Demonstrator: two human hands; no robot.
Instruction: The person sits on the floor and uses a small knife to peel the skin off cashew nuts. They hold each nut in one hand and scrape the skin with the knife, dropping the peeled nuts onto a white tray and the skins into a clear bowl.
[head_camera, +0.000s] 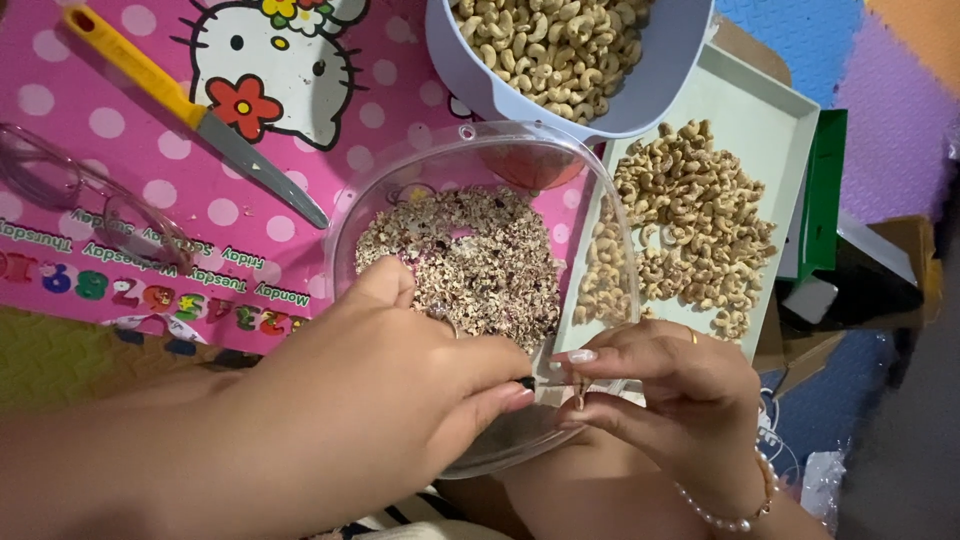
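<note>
My left hand and my right hand meet over the near rim of a clear plastic bowl. The bowl holds a heap of brownish cashew skins. My fingertips pinch a small piece between them at the rim; it is too small to tell whether it is a nut or a peel. A ring and a pearl bracelet are on my right hand.
A pale blue bowl full of cashews stands at the top. A white tray with peeled cashews lies at the right. A yellow-handled knife and glasses rest on the pink cartoon mat.
</note>
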